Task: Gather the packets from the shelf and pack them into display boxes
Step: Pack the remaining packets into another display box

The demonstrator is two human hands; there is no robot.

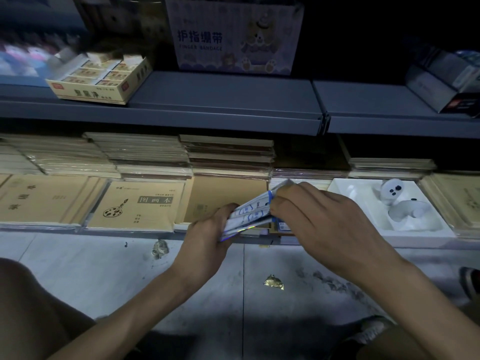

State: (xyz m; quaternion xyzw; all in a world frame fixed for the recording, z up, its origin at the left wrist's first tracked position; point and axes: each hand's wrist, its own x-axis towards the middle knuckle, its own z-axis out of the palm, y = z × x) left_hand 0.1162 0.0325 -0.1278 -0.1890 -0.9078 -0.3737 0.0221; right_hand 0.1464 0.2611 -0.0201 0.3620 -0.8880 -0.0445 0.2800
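Observation:
A fanned stack of white-and-blue packets (pixel 253 213) is held in front of the lowest shelf, over a brown open box (pixel 220 196). My left hand (pixel 207 237) grips the stack's lower end from below. My right hand (pixel 314 216) pinches its upper right side, fingers curled over the packets' edges. Another blue-and-white packet (pixel 284 226) lies under my right hand on the shelf's front edge. A cream display box (pixel 101 79) with several small packs stands on the upper shelf at the left. A tall "Finger Bandage" display box (pixel 233 37) stands behind it in the middle.
Stacks of brown notebooks (pixel 137 201) fill the low shelf. A white tray with a white toy figure (pixel 394 203) lies to the right. A dark box (pixel 446 81) sits on the upper shelf (pixel 233 100) at right. Crumpled wrappers (pixel 274 281) lie on the grey floor.

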